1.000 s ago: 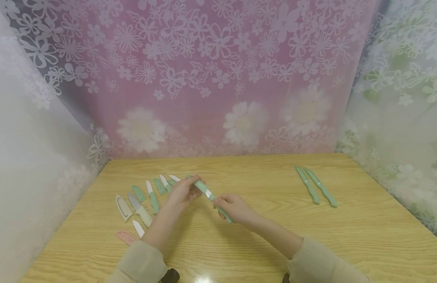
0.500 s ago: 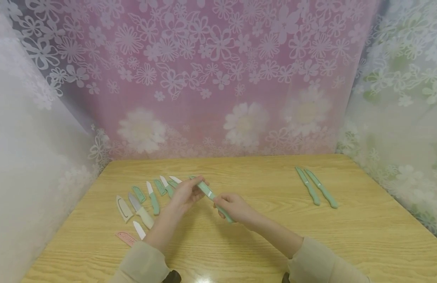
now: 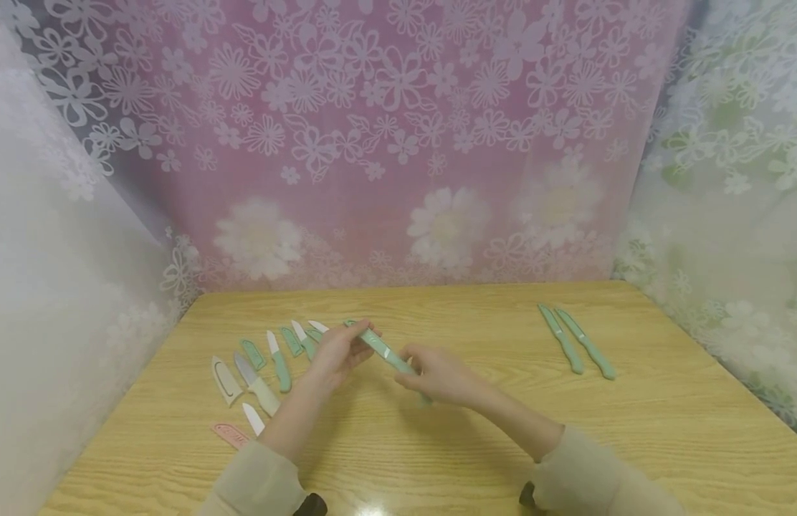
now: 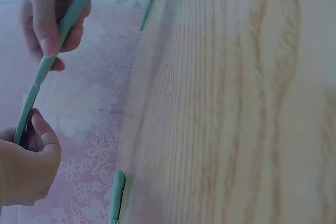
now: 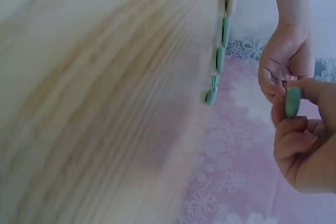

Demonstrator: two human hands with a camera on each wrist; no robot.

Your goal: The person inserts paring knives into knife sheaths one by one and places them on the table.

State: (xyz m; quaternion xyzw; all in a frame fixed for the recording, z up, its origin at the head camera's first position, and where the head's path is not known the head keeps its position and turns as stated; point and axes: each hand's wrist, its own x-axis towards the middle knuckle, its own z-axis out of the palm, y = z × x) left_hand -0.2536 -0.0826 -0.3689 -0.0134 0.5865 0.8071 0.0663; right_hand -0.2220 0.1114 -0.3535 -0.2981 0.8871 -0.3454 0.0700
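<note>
A green-handled knife [image 3: 401,366] with a green sheath [image 3: 376,344] over its blade is held slantwise above the table between both hands. My left hand [image 3: 337,356] grips the sheath, thumb on top; its far tip pokes out past the fingers. My right hand [image 3: 444,376] holds the handle between thumb and fingers. A narrow pale band shows where sheath and handle come together. In the left wrist view the right hand [image 4: 50,17] is above the left hand [image 4: 29,163] along the knife. The butt of the handle [image 5: 292,102] faces the right wrist camera.
On the left of the wooden table [image 3: 476,444] lie several bare knives, including a cream-handled knife [image 3: 263,395], with a cream sheath [image 3: 226,381], a pink sheath [image 3: 229,434] and green sheaths [image 3: 252,353] beside them. Two green knives [image 3: 562,340] lie side by side at right. Flowered curtains surround the table.
The bare band between sheath and handle has narrowed as the two came together. My right hand has shifted slightly rightward and its grip on the handle has altered. The left hand stays nearly still.
</note>
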